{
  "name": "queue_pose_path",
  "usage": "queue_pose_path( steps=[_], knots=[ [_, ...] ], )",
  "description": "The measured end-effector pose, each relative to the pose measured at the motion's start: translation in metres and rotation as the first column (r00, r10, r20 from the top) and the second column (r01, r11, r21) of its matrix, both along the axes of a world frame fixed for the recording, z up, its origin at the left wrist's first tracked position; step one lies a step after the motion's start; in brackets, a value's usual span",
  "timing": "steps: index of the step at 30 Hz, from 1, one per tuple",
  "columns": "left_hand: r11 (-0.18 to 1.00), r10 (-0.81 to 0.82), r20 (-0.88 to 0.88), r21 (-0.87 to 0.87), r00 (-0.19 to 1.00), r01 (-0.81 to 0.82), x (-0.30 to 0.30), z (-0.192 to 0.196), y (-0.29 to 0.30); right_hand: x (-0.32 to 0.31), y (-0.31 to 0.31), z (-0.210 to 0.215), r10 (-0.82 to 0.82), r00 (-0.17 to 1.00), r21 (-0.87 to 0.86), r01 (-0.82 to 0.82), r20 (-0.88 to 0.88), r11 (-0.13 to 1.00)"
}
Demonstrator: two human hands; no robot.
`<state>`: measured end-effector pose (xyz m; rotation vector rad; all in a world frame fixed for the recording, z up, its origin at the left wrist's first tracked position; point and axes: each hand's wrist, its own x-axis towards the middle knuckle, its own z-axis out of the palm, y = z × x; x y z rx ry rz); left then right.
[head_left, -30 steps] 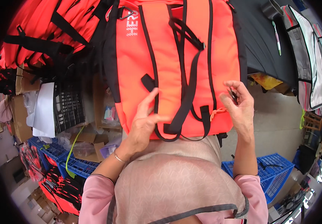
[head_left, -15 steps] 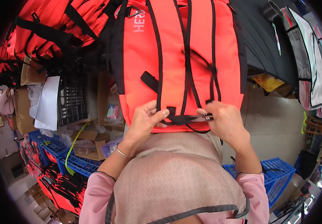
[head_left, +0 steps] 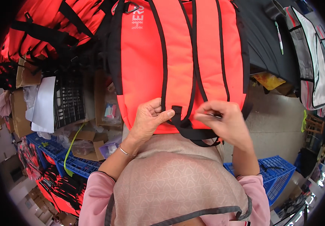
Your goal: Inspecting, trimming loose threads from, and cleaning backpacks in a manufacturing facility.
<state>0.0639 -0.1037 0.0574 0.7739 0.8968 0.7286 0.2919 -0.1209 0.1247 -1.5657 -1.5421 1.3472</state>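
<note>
Mid-frame, the left hand (head_left: 147, 119) pinches a backpack shoulder strap (head_left: 178, 71), seemingly steadying it. The right hand (head_left: 229, 119) curls half-closed around a blurred dark object (head_left: 215, 114).

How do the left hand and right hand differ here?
The left hand is sharp; the right hand is blurred. The left wrist wears a bracelet; the right wrist shows none. The left hand grips the lower end of a shoulder strap; the right hand holds a small dark object, too unclear to identify. Both are bare, over the orange backpack.
</note>
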Motion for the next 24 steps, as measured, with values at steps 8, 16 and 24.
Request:
queue_pose_path(
  steps=[8, 16, 24],
  knots=[
    [1.0, -0.01, -0.026, 0.016, 1.0, 0.01, -0.001, 0.002, -0.006, -0.027, 0.006, -0.047, -0.166, 0.982, 0.069, 0.16, 0.088, 0.985],
    [0.991, -0.106, -0.172, 0.066, 0.979, 0.119, 0.0, 0.016, -0.007, -0.027, 0.023, -0.039, -0.349, 0.898, -0.077, 0.341, -0.267, 0.937],
    [0.384, 0.295, -0.307, 0.905, 0.905, 0.182, 0.012, -0.003, 0.017, -0.031, 0.045, -0.048, -0.315, 0.848, -0.181, 0.261, -0.427, 0.948]
  ],
)
